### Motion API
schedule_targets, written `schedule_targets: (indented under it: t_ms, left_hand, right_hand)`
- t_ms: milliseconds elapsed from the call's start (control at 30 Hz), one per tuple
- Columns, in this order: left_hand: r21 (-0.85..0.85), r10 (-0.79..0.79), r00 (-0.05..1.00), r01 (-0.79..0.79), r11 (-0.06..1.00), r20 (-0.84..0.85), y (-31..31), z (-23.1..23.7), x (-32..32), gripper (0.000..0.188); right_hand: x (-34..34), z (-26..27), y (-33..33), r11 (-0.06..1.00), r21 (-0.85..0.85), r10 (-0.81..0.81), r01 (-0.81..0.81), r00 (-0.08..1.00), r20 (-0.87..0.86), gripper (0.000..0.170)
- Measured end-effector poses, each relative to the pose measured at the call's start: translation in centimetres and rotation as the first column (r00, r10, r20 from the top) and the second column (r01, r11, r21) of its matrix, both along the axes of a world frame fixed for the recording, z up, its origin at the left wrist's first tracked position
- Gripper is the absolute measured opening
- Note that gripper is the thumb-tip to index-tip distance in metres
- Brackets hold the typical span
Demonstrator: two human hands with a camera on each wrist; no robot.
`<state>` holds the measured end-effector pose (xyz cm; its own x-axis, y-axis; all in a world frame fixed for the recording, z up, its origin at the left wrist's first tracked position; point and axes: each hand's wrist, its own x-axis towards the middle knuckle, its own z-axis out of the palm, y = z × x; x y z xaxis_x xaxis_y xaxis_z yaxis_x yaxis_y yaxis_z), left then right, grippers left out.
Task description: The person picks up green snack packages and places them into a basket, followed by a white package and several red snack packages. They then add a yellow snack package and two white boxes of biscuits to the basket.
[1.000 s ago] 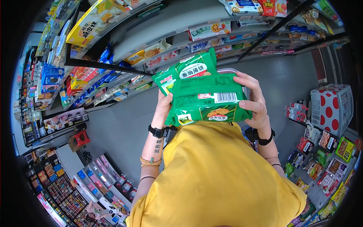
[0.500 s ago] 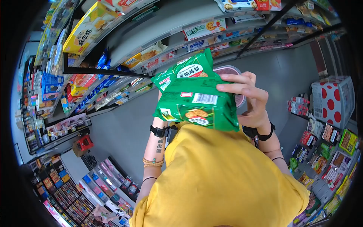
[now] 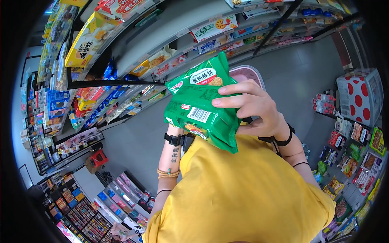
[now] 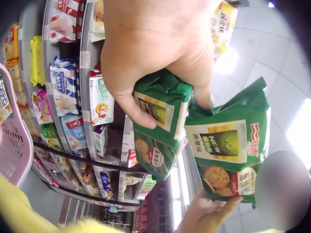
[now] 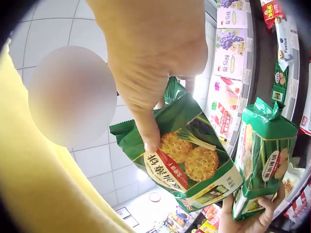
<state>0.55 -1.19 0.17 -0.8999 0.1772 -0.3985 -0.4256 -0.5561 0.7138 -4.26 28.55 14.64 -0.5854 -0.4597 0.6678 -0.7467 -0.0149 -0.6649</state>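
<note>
My right hand (image 3: pixel 257 107) grips the right side of a green cracker pack (image 3: pixel 186 111), its barcode side facing up and its lower right corner tilted down. Just beyond it lies a second green pack (image 3: pixel 206 75), overlapped by the first. Most of my left hand is hidden behind the packs in the head view. In the left wrist view, my left hand (image 4: pixel 155 43) pinches one green pack (image 4: pixel 155 145), thumb on its printed face. The right wrist view has my right thumb pressed on the printed crackers' pack (image 5: pixel 184 155), while left fingers (image 5: pixel 262 213) support the other pack's lower end.
Curved snack shelves (image 3: pixel 162 32) run across the top and left. A pink basket (image 3: pixel 259 77) is beyond my right hand. To the right are a red-dotted box (image 3: pixel 356 99), bottles (image 3: pixel 323 104) and more packaged snacks (image 3: pixel 360 178); a red item (image 3: pixel 97 158) stands at left.
My right hand has moved left, its fingers further over the near pack. That pack has turned, its right end swinging down and left. More of the pink basket shows.
</note>
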Motion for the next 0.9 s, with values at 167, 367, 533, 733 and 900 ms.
schedule_targets:
  t_ms: [167, 367, 533, 733, 900]
  left_hand:
    - [0.005, 0.018, 1.000, -0.018, 1.000, -0.011, 0.0, 0.4, -0.4, 0.073]
    - [0.020, 0.055, 0.998, -0.055, 0.998, -0.016, -0.3, 1.2, -0.8, 0.071]
    - [0.127, 0.105, 0.994, -0.102, 0.987, -0.021, -2.0, -0.3, -0.9, 0.070]
    - [0.044, 0.140, 0.976, -0.135, 0.990, -0.167, -0.6, 4.2, -1.4, 0.078]
    - [0.041, 0.148, 0.940, -0.142, 0.989, -0.308, 0.2, 5.1, -2.4, 0.083]
  right_hand:
    - [0.3, -0.1, 0.5, 1.000, 0.011, 0.028, -0.027, 0.997, -0.072, 0.029]
    - [1.3, -0.3, 0.9, 0.996, -0.031, -0.080, 0.078, 0.994, -0.080, 0.024]
    - [1.8, -0.3, 1.8, 0.992, 0.029, -0.122, 0.123, 0.991, -0.060, 0.017]
    - [1.2, -0.6, 3.0, 0.953, 0.141, -0.228, 0.268, 0.942, -0.246, 0.021]
    - [1.0, -2.4, 3.4, 0.969, 0.027, -0.236, 0.245, 0.954, -0.182, 0.034]
